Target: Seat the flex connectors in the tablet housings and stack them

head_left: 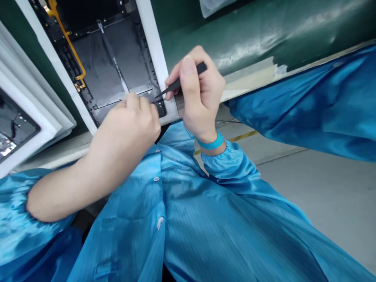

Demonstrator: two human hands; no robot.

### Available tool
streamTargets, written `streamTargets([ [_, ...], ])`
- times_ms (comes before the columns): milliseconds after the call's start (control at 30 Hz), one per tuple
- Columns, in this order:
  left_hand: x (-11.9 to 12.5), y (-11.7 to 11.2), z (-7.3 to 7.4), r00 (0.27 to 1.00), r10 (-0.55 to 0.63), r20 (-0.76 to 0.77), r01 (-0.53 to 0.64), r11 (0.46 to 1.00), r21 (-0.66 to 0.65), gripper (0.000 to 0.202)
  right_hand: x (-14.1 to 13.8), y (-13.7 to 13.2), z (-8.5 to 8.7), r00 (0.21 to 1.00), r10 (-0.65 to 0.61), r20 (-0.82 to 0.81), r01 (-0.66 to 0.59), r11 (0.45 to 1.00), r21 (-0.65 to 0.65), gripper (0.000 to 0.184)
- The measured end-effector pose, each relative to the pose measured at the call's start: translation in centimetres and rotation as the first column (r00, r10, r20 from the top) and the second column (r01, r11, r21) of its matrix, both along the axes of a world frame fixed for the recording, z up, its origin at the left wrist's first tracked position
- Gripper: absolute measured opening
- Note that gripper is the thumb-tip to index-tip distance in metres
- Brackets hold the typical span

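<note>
Two hands: both in view, close together over the lower edge of the tablet.
Left hand (pixel 129 125): fingers curled shut, fingertips at that edge; anything pinched there is hidden.
Right hand (pixel 199 94): fingers closed around black tweezers (pixel 182 80), whose tip points down to just beside the left fingertips.
Wrist: a teal wrist strap (pixel 211 141) circles the right wrist.
Work piece: an open-backed tablet (pixel 111 66), dark panels and a yellow flex cable (pixel 69 43) showing, lies directly beneath the hands in a white foam frame (pixel 152 43).
Beside it: stacked white foam trays (pixel 32 105) hold a second opened device (pixel 13 125).
Surface: a green mat (pixel 235 43) covers the counter, with beige tape (pixel 249 80) along its edge.
Clothing: a blue smock (pixel 123 219) fills the lower view.
Room: a grey floor (pixel 317 188) with a yellow line (pixel 243 137).
</note>
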State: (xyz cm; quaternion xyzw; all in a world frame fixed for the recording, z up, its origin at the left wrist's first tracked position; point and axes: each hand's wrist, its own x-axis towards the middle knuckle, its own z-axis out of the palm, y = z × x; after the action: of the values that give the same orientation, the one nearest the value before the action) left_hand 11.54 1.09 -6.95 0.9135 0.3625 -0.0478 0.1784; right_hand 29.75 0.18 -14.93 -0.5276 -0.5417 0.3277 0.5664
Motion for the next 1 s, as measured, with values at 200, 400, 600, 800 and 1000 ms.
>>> streamTargets([
  [200, 1.3, -0.8, -1.5, 0.999, -0.018, -0.034, 0.022, 0.991, 0.132, 0.048, -0.2, -0.1, -0.1, 0.998, -0.05, -0.046, 0.049, 0.998, -0.025, 0.048],
  [400, -0.5, 0.8, -0.6, 0.994, -0.107, 0.004, 0.105, 0.986, 0.131, 0.043, 0.2, -0.2, 0.1, 0.999, -0.035, -0.038, 0.034, 0.999, -0.028, 0.045],
  [600, -4.4, 0.2, -0.2, 0.994, -0.036, 0.104, 0.025, 0.994, 0.104, 0.031, 1.6, -0.5, 1.1, 0.951, 0.301, 0.075, -0.304, 0.953, 0.018, 0.034],
  [800, -6.6, -1.6, -2.8, 0.947, -0.007, 0.323, -0.022, 0.996, 0.086, 0.032, 1.4, -0.2, 1.2, 0.885, 0.376, 0.276, -0.414, 0.905, 0.095, 0.02],
  [1000, -7.1, -0.8, -3.5, 0.952, 0.071, 0.299, -0.039, 0.993, -0.112, 0.036, 1.3, -0.3, 1.4, 0.861, 0.384, 0.333, -0.401, 0.916, -0.019, 0.022],
])
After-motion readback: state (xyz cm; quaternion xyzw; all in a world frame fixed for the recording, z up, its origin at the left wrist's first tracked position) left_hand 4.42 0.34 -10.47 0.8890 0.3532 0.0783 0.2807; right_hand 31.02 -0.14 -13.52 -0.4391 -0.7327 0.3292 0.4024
